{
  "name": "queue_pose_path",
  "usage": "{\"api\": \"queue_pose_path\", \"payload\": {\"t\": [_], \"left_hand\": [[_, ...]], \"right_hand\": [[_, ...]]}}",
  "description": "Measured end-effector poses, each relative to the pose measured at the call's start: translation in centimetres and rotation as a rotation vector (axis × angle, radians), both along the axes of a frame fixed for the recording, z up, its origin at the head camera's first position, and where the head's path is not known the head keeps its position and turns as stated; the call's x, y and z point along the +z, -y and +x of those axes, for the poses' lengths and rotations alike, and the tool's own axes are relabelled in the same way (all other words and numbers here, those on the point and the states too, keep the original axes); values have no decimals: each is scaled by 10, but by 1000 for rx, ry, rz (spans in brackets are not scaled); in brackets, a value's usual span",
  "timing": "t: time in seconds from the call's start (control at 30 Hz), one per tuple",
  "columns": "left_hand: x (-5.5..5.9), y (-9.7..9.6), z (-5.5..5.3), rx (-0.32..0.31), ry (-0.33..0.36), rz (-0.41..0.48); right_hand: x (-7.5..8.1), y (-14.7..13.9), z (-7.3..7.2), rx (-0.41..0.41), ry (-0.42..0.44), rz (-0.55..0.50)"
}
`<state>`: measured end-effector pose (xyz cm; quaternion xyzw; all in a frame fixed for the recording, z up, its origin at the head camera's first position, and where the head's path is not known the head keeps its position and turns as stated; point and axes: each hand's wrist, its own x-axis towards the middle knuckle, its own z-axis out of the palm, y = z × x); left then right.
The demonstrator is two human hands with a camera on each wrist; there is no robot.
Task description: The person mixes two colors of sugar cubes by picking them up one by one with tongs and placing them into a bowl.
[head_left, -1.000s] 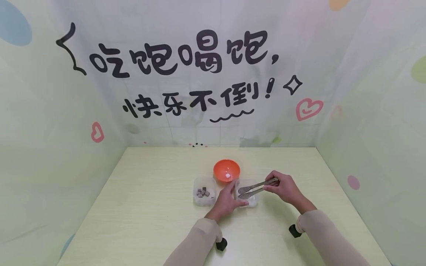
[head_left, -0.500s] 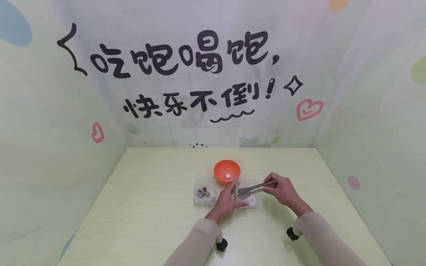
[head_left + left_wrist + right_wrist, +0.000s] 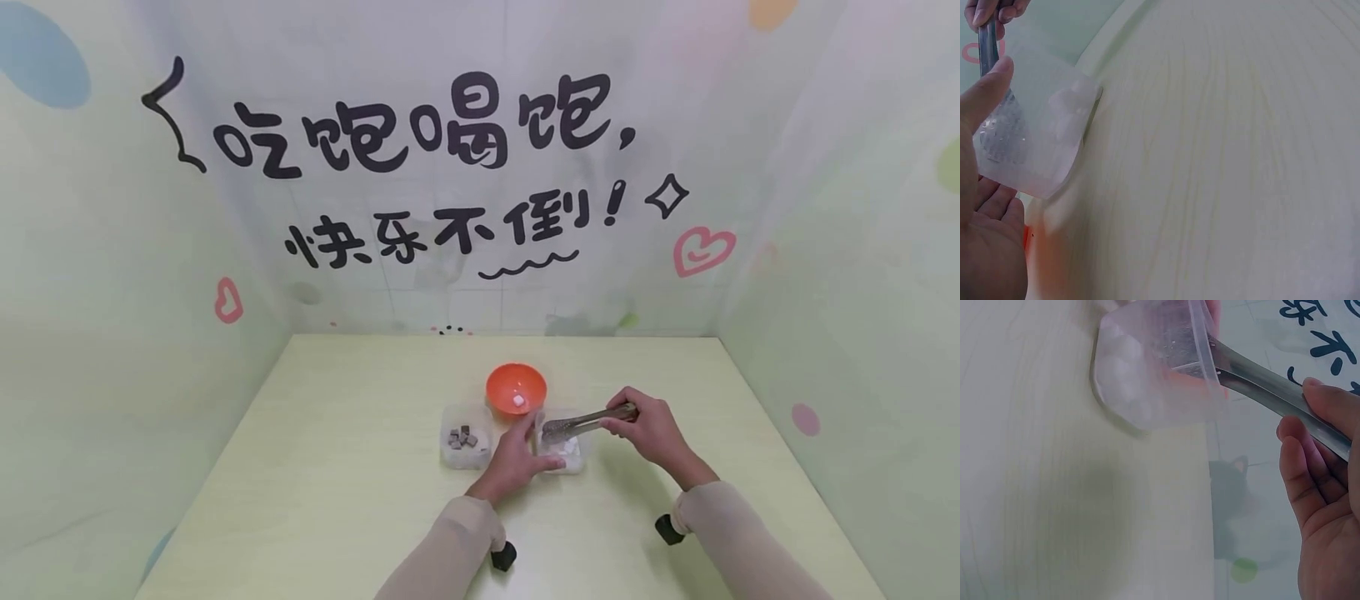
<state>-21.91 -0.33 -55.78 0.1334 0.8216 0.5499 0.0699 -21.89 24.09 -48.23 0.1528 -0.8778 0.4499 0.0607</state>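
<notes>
In the head view my right hand (image 3: pixel 651 429) holds metal tongs (image 3: pixel 588 421) by the handle end. Their perforated tips reach down into a clear plastic container (image 3: pixel 566 468), the two arms close together. White pieces (image 3: pixel 1121 359) lie at the container's bottom, seen through its wall in the right wrist view. The tongs' tips blur behind the plastic, so I cannot tell whether a piece is between them. My left hand (image 3: pixel 513 461) grips the same container from its left side, thumb at the near side and fingers at the far side.
An orange bowl (image 3: pixel 502 404) stands behind the containers with a white cube (image 3: pixel 519 400) inside. To the left of my left hand, a second clear container (image 3: pixel 457 461) holds several brown cubes (image 3: pixel 462 437). A printed backdrop (image 3: pixel 375 300) encloses the pale table (image 3: pixel 337 467).
My right hand has squeezed the tongs' arms nearer to each other inside the container. My left hand keeps its grip. The whole head view has shifted slightly.
</notes>
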Motion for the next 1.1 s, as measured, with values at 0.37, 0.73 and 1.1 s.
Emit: {"api": "queue_pose_path", "payload": {"t": [0.37,0.73,1.1], "left_hand": [[2,0,-1,4,-7,10],[4,1,0,4,-4,16],[4,0,2,6,20,19]], "right_hand": [[19,-2,-3,-8,-47,-13],[26,-3,-6,-40,-111,-28],[25,3,-15,-82,-102,-87]]}}
